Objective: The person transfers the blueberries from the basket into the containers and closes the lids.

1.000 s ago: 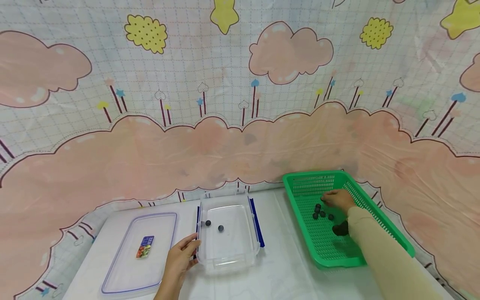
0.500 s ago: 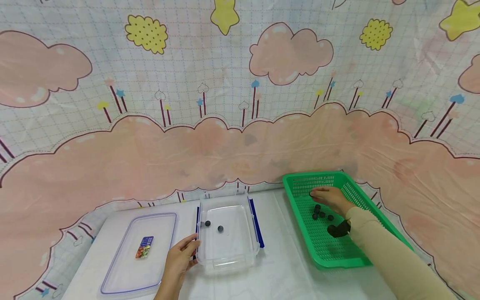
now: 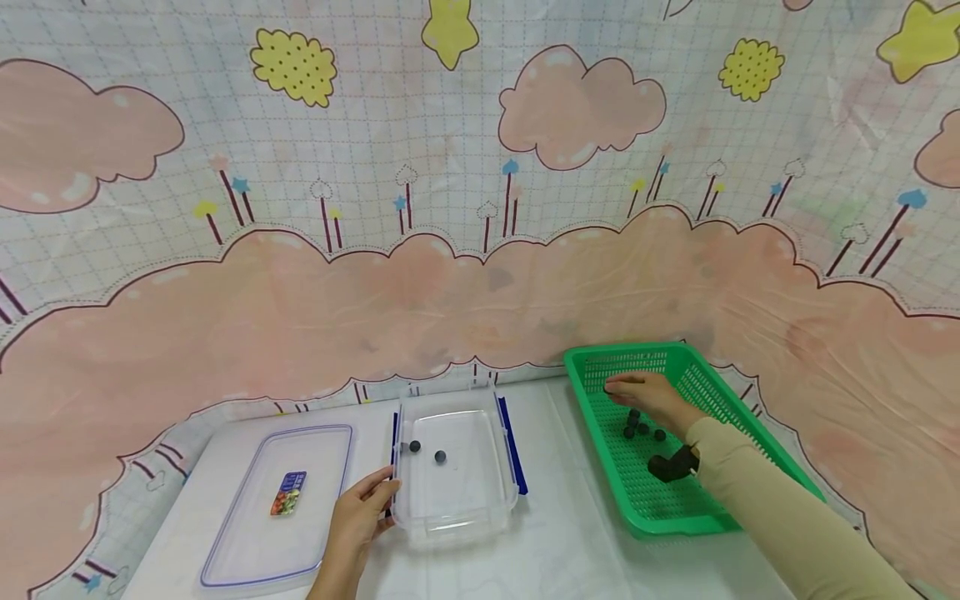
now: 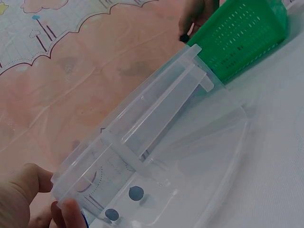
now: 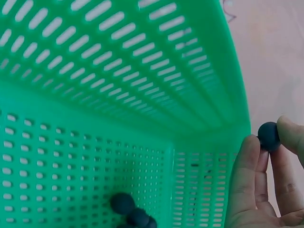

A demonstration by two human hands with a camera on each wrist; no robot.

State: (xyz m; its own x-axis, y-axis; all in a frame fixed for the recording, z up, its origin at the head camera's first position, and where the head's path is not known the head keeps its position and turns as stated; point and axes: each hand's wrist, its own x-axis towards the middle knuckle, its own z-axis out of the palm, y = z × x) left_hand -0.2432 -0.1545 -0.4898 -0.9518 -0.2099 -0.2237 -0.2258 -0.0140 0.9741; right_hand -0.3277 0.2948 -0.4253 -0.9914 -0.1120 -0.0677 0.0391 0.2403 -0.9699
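My right hand pinches a dark blueberry between thumb and fingertips, above the left wall of a green basket. Inside that basket several more blueberries lie in a loose cluster on the slotted floor. With my left hand I grip the near left side of a clear plastic container, thumb and fingers at its wall. Two blueberries rest apart on the container's bottom. In the left wrist view the left fingers show at the container's corner.
A clear lid with a blue seal and a fruit label lies flat on the white table, left of the container. Blue clips hang along the container's sides. A printed curtain stands behind everything.
My right hand has moved left with the blueberry, from over the middle of the basket to its left wall. The left hand and the container have stayed in place.
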